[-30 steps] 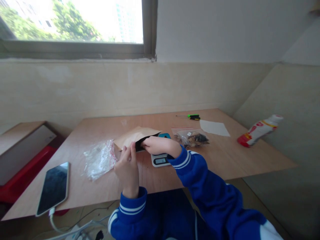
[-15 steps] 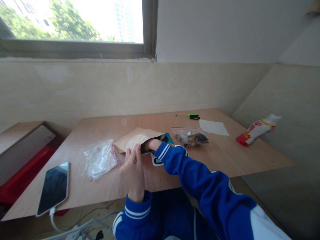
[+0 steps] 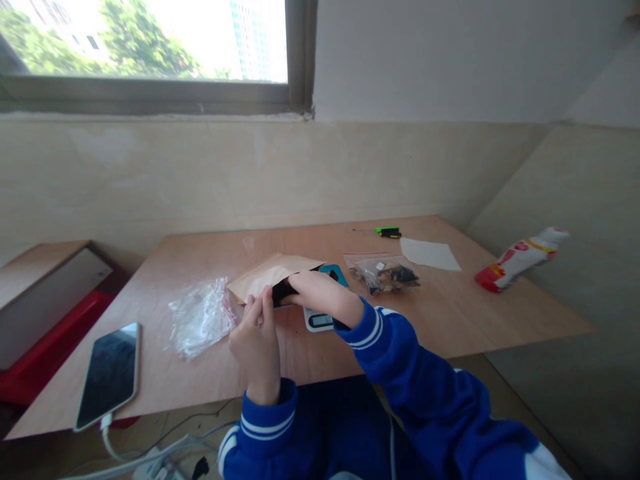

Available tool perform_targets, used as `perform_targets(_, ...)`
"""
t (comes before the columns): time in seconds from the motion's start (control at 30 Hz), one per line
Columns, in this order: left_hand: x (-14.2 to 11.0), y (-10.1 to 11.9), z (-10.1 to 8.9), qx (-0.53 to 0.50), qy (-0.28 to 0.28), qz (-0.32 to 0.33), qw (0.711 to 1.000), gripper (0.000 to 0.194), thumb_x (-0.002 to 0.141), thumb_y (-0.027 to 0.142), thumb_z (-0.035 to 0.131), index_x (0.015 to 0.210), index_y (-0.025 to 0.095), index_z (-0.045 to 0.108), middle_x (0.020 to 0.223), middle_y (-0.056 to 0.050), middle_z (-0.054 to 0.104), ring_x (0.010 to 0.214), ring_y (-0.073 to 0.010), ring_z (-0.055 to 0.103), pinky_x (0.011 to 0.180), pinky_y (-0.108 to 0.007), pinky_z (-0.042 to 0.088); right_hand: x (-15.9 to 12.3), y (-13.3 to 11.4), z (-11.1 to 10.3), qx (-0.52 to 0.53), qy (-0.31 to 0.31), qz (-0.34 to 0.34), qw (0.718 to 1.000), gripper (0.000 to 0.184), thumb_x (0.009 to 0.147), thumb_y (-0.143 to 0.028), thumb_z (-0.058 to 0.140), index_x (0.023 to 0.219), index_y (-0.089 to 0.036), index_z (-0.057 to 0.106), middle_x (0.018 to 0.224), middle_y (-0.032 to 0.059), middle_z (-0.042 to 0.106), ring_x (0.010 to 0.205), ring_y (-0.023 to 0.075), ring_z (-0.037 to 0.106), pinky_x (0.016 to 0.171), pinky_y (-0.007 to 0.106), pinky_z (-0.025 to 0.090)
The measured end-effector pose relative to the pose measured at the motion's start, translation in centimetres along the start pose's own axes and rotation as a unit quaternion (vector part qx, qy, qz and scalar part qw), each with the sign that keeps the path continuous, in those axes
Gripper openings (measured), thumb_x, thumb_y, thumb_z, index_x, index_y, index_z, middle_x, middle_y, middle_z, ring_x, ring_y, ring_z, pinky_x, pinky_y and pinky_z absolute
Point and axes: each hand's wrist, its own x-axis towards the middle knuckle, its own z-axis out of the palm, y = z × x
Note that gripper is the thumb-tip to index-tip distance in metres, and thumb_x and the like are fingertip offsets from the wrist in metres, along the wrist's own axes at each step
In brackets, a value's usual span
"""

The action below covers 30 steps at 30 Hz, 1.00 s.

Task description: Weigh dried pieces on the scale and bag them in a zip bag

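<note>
The kraft paper envelope [image 3: 270,273] lies long axis slantwise over the wooden table [image 3: 320,357], dark mouth toward the right hand [image 3: 299,289], whose fingers are inside, their grip hidden; the left hand's [image 3: 257,337] fingertips pinch its near edge, below a window [image 3: 145,43]

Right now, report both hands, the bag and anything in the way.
Left hand pinching paper bag at its mouth. Right hand reaching in, fingers hidden. White device with display partly blocked by right hand.
</note>
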Motion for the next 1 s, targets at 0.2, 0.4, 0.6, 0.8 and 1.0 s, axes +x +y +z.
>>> perform_targets(0.2, 0.6, 0.1, -0.8, -0.019, -0.005, 0.007, 1.0, 0.028, 0.092, 0.038, 0.054, 0.102, 0.024, 0.076, 0.096, -0.011, 0.076, 0.065, -0.0182, 0.065, 0.055, -0.025, 0.032, -3.2, 0.5, -1.4, 0.037, 0.095, -0.003, 0.995, 0.028, 0.084, -0.04, 0.066, 0.098, -0.016, 0.067, 0.095, 0.0091, 0.073, 0.088, 0.0243, 0.068, 0.074, 0.031, 0.049)
perform_targets(0.4, 2.3, 0.7, -1.5, -0.01, -0.004, -0.006, 1.0, 0.033, 0.092, 0.042, 0.051, 0.093, 0.022, 0.078, 0.071, -0.007, 0.073, 0.055, -0.0147, 0.054, 0.053, -0.025, 0.026, -7.0, 3.9, -2.3, 0.203, 0.173, 0.033, 0.963, 0.034, 0.08, -0.048, 0.068, 0.1, -0.02, 0.069, 0.097, 0.0041, 0.072, 0.089, 0.0197, 0.066, 0.077, 0.029, 0.049)
perform_targets(0.6, 3.6, 0.7, -1.7, 0.003, 0.0, 0.002, 1.0, 0.039, 0.093, 0.044, 0.047, 0.093, 0.02, 0.078, 0.066, -0.008, 0.069, 0.054, -0.0151, 0.049, 0.054, -0.027, 0.025, -6.2, 7.6, 2.4, 0.076, 0.141, 0.075, 0.984, 0.03, 0.084, -0.044, 0.066, 0.093, -0.015, 0.068, 0.099, 0.0088, 0.069, 0.092, 0.0213, 0.064, 0.079, 0.031, 0.047)
perform_targets(0.8, 3.4, 0.3, -2.0, -0.01, -0.01, 0.003, 1.0, 0.039, 0.093, 0.044, 0.048, 0.092, 0.019, 0.078, 0.063, -0.007, 0.066, 0.051, -0.0129, 0.042, 0.054, -0.027, 0.025, -3.5, 8.0, 6.6, -0.179, 0.113, 0.085, 0.974, 0.032, 0.084, -0.039, 0.067, 0.097, -0.01, 0.066, 0.103, 0.016, 0.064, 0.103, 0.03, 0.057, 0.088, 0.04, 0.043)
perform_targets(1.0, 3.2, 0.3, -1.9, -0.01, -0.011, 0.0, 1.0, 0.037, 0.092, 0.043, 0.049, 0.094, 0.02, 0.078, 0.064, -0.007, 0.067, 0.053, -0.0135, 0.046, 0.054, -0.027, 0.025, -4.5, 7.5, 4.6, -0.141, 0.188, 0.098, 0.967, 0.034, 0.088, -0.041, 0.061, 0.105, -0.012, 0.061, 0.105, 0.0144, 0.063, 0.102, 0.0299, 0.058, 0.09, 0.042, 0.043)
